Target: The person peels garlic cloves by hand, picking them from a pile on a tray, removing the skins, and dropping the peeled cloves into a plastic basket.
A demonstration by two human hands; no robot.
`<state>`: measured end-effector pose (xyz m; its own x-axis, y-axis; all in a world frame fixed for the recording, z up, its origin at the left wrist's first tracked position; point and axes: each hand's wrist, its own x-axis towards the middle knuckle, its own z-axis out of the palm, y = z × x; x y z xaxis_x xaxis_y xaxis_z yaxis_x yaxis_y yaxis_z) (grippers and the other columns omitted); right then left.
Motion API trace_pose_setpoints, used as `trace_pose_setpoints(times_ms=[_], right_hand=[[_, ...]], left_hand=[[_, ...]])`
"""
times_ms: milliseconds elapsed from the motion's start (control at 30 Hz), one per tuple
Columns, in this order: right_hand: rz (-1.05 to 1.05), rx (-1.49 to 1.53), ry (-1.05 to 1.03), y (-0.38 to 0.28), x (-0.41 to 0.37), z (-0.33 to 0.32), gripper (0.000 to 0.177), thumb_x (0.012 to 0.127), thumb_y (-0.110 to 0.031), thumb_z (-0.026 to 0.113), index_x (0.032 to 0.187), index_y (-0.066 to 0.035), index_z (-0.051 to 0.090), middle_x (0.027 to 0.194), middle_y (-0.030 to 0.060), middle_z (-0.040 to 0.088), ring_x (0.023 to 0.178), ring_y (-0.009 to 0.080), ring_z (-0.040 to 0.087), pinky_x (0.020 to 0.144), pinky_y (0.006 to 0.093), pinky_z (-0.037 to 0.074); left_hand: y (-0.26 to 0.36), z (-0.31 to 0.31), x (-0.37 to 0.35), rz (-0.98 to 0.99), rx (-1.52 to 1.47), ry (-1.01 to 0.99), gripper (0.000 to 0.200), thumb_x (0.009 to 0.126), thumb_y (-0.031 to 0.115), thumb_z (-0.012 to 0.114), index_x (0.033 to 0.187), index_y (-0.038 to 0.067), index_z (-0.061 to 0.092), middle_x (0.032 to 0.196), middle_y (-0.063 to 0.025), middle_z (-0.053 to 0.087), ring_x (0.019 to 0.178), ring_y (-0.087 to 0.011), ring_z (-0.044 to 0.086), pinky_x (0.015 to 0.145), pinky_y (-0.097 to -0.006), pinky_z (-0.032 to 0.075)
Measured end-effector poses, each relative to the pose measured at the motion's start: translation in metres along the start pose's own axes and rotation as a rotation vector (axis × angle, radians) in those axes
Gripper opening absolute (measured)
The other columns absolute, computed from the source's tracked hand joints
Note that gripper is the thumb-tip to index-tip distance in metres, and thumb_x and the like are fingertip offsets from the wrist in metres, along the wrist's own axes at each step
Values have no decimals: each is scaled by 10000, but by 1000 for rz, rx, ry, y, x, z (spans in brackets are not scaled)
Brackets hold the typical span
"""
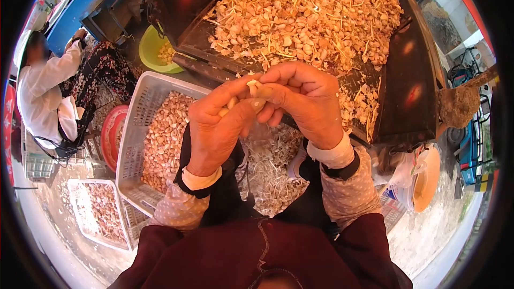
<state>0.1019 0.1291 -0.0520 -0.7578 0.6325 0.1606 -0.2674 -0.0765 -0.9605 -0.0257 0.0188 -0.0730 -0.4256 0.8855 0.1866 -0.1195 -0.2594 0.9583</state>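
Both my hands meet in front of me, above my lap. A pale garlic clove [253,86] is pinched between the fingertips of my left hand [217,126] and my right hand [306,104]. More peeled-looking cloves [229,106] sit in the curled fingers of my left hand. My right thumb presses near the clove's top; its other fingers are bent round. Just beyond the hands, a heap of garlic cloves [305,21] with loose skins and dry stalks covers a dark tray [404,96].
At left a grey plastic crate [131,144] holds unpeeled cloves, near a white crate [101,241], a red basin [111,134] and a green bowl [145,48]. Skins [273,166] litter the ground between my legs. A person [51,85] sits at left. An orange-rimmed bucket [426,179] stands right.
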Motion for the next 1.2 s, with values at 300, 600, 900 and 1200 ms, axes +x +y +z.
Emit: trace_pose_setpoints(times_ms=[300,600,900,1200], right_hand=[[-26,428,-223,-13,-8,-3,128,887,-3,656,986,77,639,862,153,682,668,191,699,529,239,570],[-563,396,-505,-65,-41,27,39,767,87,712,783,106,682,717,255,642,464,182,614,415,232,478],[-605,369,-396,-71,-62,25,21,748,120,701,745,107,685,644,222,619,408,161,570,357,218,390],[-518,-229,-250,-31,-20,50,212,816,-37,749,989,15,639,868,147,693,658,217,700,542,271,540]], left_hand=[[22,8,-9,454,401,-16,362,808,-65,689,1167,-22,661,897,-91,672,732,-134,625,618,-233,488],[30,55,-44,933,-144,-223,285,785,40,738,1068,42,706,844,-143,621,525,-172,563,412,-254,407],[35,52,-34,986,-281,-469,276,815,85,715,1089,61,703,819,-159,591,522,-217,582,383,-244,414],[39,-31,-52,530,285,-18,233,884,143,671,1048,-16,626,808,-72,658,608,-107,598,501,-206,447]])
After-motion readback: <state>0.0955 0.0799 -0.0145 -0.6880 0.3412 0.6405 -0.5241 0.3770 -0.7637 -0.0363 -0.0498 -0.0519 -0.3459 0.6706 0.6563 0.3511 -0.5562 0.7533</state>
